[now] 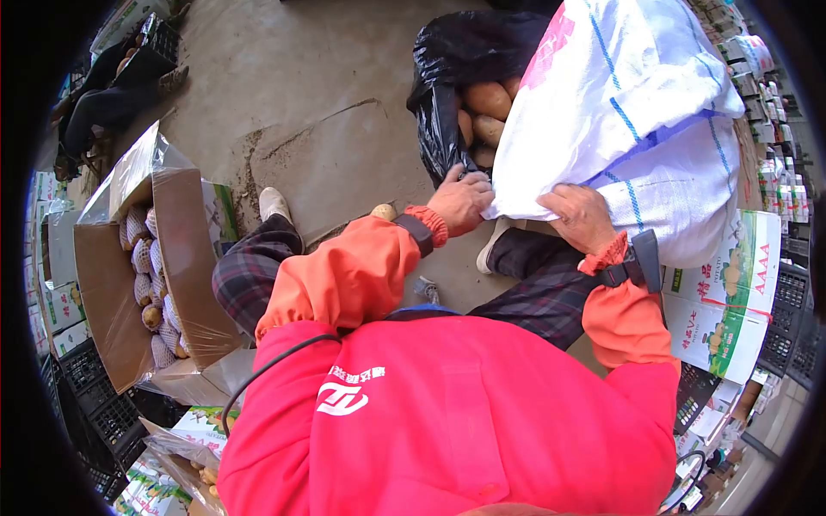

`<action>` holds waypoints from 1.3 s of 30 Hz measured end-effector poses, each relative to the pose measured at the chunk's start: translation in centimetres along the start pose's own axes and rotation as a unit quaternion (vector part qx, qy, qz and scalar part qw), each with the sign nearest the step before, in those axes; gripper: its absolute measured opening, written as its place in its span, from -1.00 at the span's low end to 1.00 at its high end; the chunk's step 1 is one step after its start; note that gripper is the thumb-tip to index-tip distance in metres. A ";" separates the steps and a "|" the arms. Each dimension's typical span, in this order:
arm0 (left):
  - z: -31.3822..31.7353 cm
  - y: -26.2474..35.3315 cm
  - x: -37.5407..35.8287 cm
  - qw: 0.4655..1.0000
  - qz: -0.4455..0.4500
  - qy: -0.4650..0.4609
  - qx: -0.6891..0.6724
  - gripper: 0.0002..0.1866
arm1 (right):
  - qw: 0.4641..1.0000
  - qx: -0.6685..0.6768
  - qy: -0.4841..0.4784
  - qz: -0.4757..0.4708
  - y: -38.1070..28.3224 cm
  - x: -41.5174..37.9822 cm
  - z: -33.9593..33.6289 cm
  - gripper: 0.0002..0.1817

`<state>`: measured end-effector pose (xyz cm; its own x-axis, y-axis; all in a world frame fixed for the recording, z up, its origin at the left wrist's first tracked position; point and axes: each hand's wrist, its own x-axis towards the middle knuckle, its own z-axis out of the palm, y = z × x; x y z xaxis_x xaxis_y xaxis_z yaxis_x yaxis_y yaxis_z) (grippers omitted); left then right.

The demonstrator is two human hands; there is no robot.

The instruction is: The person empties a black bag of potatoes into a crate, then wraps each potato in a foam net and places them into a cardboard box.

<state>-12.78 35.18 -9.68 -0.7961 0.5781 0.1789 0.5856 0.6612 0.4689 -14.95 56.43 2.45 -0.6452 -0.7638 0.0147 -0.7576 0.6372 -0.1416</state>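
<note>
A white woven sack (602,112) with blue stripes lies tilted at the upper right, its edge over a black plastic bag (439,95). Several potatoes (489,101) show inside the black bag, partly covered by the sack. My left hand (460,200) is closed on the sack's near corner, its fingers against the black plastic. Farther right, my right hand (578,215) has its fingers curled on the sack's lower edge. The sack's contents are hidden.
At left stands an open cardboard box (198,267) of net-wrapped potatoes (144,258). One loose potato (385,211) is near my left forearm. A printed potato carton (718,297) stands at right, black crates (107,400) at lower left. Another person's leg (107,112) shows at upper left.
</note>
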 end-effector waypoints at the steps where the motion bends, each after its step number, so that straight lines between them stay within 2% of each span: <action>1: 0.4 -0.1 0.0 0.998 0.028 0.026 -0.050 -0.70 | 1.000 0.005 -0.005 0.000 0.3 -0.2 0.1 -0.78; 2: 0.8 0.0 -0.7 0.998 0.023 0.021 -0.056 -0.70 | 0.999 0.024 -0.005 0.021 0.6 -0.6 0.4 -0.79; 3: 0.4 1.0 -1.6 0.980 -0.011 -0.018 -0.196 -0.71 | 0.998 0.043 -0.005 0.041 0.7 -1.0 0.6 -0.81; 4: 0.2 2.0 -2.4 0.941 -0.044 -0.055 -0.330 -0.72 | 0.998 0.046 -0.010 0.041 0.9 -1.3 0.6 -0.81; 6: 1.8 3.4 -3.2 0.936 -0.064 -0.043 -0.343 -0.70 | 0.998 0.037 -0.025 0.049 1.1 -1.8 0.3 -0.78; 7: 0.8 4.3 -3.1 0.933 -0.039 -0.113 -0.340 -0.67 | 0.995 0.053 -0.006 0.079 1.8 -2.4 -0.1 -0.74; 8: 1.7 4.6 -3.1 0.931 0.070 -0.080 -0.349 -0.64 | 0.987 0.095 0.056 0.113 3.0 -3.3 -0.7 -0.72; 9: 0.8 4.9 -2.9 0.953 0.094 -0.060 -0.282 -0.63 | 0.981 0.075 0.108 0.144 4.7 -4.4 -1.6 -0.79; 10: 0.0 5.1 -2.6 0.969 0.118 -0.039 -0.213 -0.62 | 0.923 0.214 0.149 0.285 6.3 -5.5 -3.1 -0.84; 12: 0.2 2.9 -1.3 0.979 0.080 0.040 -0.185 -0.60 | 0.867 0.281 0.249 0.327 9.8 -8.1 -5.7 -0.77; 13: -1.5 1.9 -0.3 0.986 0.033 0.035 -0.159 -0.59 | 0.862 0.283 0.303 0.290 11.6 -9.6 -6.5 -0.76; 14: -1.7 0.6 0.3 0.991 -0.006 0.070 -0.117 -0.60 | 0.689 0.605 0.319 0.238 13.5 -11.1 -7.8 -0.74; 15: -2.0 -0.3 0.7 0.994 -0.031 0.081 -0.069 -0.61 | 0.813 0.398 0.362 0.225 15.5 -12.7 -8.2 -0.72; 16: -2.5 -0.9 1.0 0.996 -0.051 0.057 -0.041 -0.62 | 0.888 0.166 0.381 0.198 16.2 -13.2 -8.7 -0.69; 17: -2.5 -1.5 1.3 0.998 -0.052 0.037 -0.025 -0.62 | 0.889 0.162 0.378 0.199 17.1 -13.7 -9.0 -0.69; 19: -2.2 -2.2 1.5 0.999 -0.048 0.020 -0.011 -0.62 | 0.920 0.065 0.345 0.173 16.7 -12.5 -11.2 -0.67; 21: -1.4 -3.1 1.8 0.994 -0.071 -0.070 0.039 -0.65 | 0.939 -0.032 0.309 0.146 15.8 -10.3 -13.7 -0.65; 23: 0.0 -3.7 1.7 0.993 -0.054 -0.061 0.084 -0.68 | 0.946 -0.078 0.285 0.130 12.5 -6.7 -15.5 -0.64; 24: 0.5 -4.0 1.7 0.989 -0.037 -0.052 0.132 -0.71 | 0.914 -0.237 0.313 0.105 8.2 -3.8 -16.0 -0.64; 25: 0.8 -4.2 1.9 0.987 -0.016 -0.053 0.152 -0.76 | 0.857 -0.388 0.331 0.077 4.5 -1.9 -15.8 -0.64; 26: 0.8 -4.4 2.3 0.987 -0.020 -0.053 0.148 -0.76 | 0.858 -0.381 0.342 0.041 2.1 -1.4 -14.3 -0.67; 27: 0.8 -4.6 2.9 0.982 -0.002 -0.106 0.154 -0.77 | 0.888 -0.268 0.372 -0.037 0.8 -1.3 -11.5 -0.77; 28: 0.8 -4.9 3.3 0.974 0.015 -0.159 0.160 -0.78 | 0.943 -0.158 0.276 -0.097 -1.9 0.1 -9.2 -0.83; 29: 1.4 -5.4 3.6 0.972 0.024 -0.156 0.177 -0.77 | 0.966 -0.098 0.205 -0.121 -3.7 0.6 -6.1 -0.75; 30: 1.0 -5.8 3.9 0.971 0.019 -0.157 0.178 -0.77 | 0.987 0.057 0.109 -0.100 -3.9 1.8 -3.0 -0.71; 32: -0.3 -6.4 4.4 0.972 0.047 -0.205 0.102 -0.72 | 0.999 0.048 0.003 -0.021 -1.6 2.9 2.6 -0.66; 34: -1.3 -7.8 4.2 0.975 0.064 -0.187 0.104 -0.67 | 0.993 0.030 -0.094 0.056 0.8 3.6 5.2 -0.59; 36: -3.1 -9.3 3.9 0.965 0.146 -0.139 0.166 -0.65 | 0.996 0.037 -0.064 0.039 1.3 5.1 6.4 -0.57; 37: -3.4 -10.3 4.0 0.964 0.164 -0.102 0.183 -0.70 | 0.998 0.026 -0.061 0.018 0.4 6.4 6.4 -0.63; 39: -3.9 -11.8 4.8 0.960 0.162 -0.118 0.198 -0.74 | 0.999 -0.003 -0.036 -0.030 -1.3 7.9 6.7 -0.72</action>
<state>-24.16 28.29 -10.98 -0.5339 0.8447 0.0377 0.8453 0.5321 0.0484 -18.40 48.90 -3.85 -0.5894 -0.8064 -0.0489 -0.7957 0.5899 -0.1372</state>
